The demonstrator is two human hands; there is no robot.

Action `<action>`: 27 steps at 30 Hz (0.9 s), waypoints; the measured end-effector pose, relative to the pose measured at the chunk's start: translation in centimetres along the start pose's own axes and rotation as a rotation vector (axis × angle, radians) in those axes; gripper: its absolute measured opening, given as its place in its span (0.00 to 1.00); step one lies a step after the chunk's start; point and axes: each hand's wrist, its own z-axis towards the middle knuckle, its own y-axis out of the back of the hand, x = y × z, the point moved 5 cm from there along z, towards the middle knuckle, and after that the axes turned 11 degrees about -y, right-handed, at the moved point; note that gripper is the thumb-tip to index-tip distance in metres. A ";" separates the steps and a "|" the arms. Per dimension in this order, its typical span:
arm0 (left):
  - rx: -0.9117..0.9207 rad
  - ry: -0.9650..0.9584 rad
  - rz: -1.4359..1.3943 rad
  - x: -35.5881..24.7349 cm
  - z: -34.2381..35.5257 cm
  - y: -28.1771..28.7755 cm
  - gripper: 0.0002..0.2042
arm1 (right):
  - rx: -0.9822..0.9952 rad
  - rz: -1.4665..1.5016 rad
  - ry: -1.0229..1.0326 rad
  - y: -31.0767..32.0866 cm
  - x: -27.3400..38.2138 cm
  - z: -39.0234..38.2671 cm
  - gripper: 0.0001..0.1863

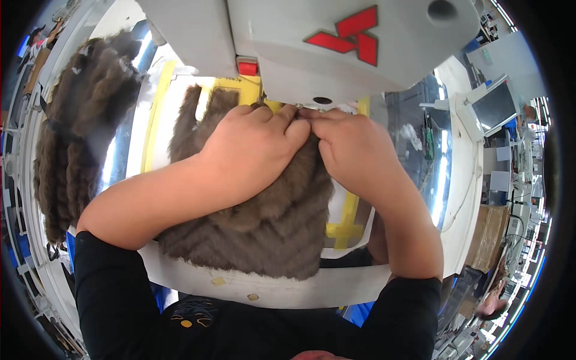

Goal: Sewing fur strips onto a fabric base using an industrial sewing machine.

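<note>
A brown fur piece (252,237) with chevron-like rows lies under my forearms, its lower edge near the table's front. Two narrower strips of it reach up on the left. My left hand (252,144) has curled fingers pressed on the fur's upper part. Close beside it, my right hand (354,147) pinches the same fur, the fingertips of both hands almost touching. Just above them hangs the white head of a large sewing machine (288,66). Its underside and my own fingers hide the exact spot of the grip.
At the left hangs or lies a thick bundle of brown fur (78,138). Yellow tape (157,117) marks the white work surface. To the right are green-handled tools (428,141), a small screen (493,107) and a cardboard box (486,240). Other people appear far off at the rim.
</note>
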 end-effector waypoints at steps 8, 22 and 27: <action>0.042 0.000 0.007 -0.2 0.0 0.1 0.16 | -0.011 -0.017 -0.009 0.1 0.3 -0.1 0.13; 0.029 -0.006 -0.010 0.2 -0.3 0.2 0.11 | -0.026 -0.003 -0.024 0.5 0.7 0.1 0.13; 0.047 -0.010 -0.035 -0.2 0.0 0.3 0.12 | -0.078 0.014 0.010 0.5 0.4 -0.1 0.13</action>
